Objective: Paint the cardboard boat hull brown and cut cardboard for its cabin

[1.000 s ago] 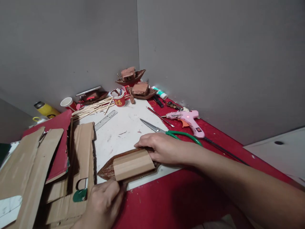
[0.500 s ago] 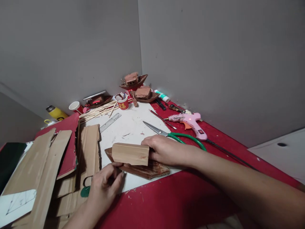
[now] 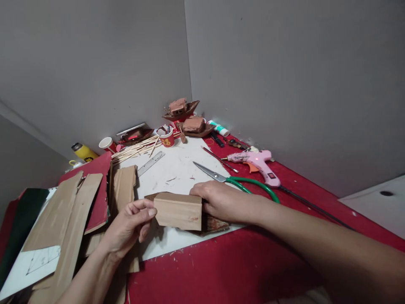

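Observation:
A folded piece of tan cardboard point(image 3: 177, 211) is held between my two hands, over a brown model boat hull point(image 3: 218, 226) that lies on the white sheet. My left hand point(image 3: 133, 221) pinches the cardboard's left edge between thumb and fingers. At the opposite end, my right hand point(image 3: 221, 200) grips its right edge, with the fingertips partly hidden behind it. Most of the hull is covered by the cardboard; only its right end and a bit of the left tip show. Green-handled scissors point(image 3: 234, 179) lie just beyond my right hand.
A pink glue gun point(image 3: 257, 162) with a black cord lies at right. Cardboard strips point(image 3: 72, 228) are piled at left. A metal ruler point(image 3: 151, 164), wooden sticks point(image 3: 136, 148), a red paper cup point(image 3: 166, 138) and finished model boats point(image 3: 194, 126) stand toward the wall corner.
My left hand has moved up from the hull's side to the cardboard's left edge. The cardboard has tilted and come forward, covering more of the hull. The view has shifted slightly.

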`<state>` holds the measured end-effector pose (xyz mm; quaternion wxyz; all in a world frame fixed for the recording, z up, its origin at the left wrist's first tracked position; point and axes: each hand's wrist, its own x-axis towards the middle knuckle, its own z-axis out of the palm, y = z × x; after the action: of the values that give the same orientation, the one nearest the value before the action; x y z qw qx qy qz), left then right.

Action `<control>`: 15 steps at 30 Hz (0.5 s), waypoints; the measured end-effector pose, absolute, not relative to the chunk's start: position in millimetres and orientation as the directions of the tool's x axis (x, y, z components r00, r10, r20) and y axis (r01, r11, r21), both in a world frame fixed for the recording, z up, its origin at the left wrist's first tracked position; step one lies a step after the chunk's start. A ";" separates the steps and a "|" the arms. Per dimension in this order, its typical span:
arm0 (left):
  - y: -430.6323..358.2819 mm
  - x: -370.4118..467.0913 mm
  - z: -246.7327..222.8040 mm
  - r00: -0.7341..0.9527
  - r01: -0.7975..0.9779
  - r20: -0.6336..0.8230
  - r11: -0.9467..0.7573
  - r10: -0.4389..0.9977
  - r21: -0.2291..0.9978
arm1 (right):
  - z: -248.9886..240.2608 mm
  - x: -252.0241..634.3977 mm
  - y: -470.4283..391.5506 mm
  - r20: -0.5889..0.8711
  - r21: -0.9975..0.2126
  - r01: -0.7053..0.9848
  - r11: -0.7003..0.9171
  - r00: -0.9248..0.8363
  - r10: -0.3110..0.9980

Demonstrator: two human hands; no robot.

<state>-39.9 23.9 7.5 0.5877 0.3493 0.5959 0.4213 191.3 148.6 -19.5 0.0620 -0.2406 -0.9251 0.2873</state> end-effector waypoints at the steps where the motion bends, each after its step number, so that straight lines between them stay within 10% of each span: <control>1: 25.3 -41.2 9.8 -0.052 -0.058 -0.414 0.411 0.909 0.910 | -20.1 191.3 148.9 -0.025 -0.560 0.409 0.721 -0.878 0.478; 15: 33.3 -44.9 -9.3 -0.046 0.389 -0.205 0.207 0.978 0.898 | -21.4 191.0 148.9 -0.024 -0.545 0.415 0.728 -0.876 0.481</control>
<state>-44.9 33.3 -9.3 0.4389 0.5332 0.6409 0.3352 191.0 148.9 -21.4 0.0597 -0.2415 -0.9277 0.2783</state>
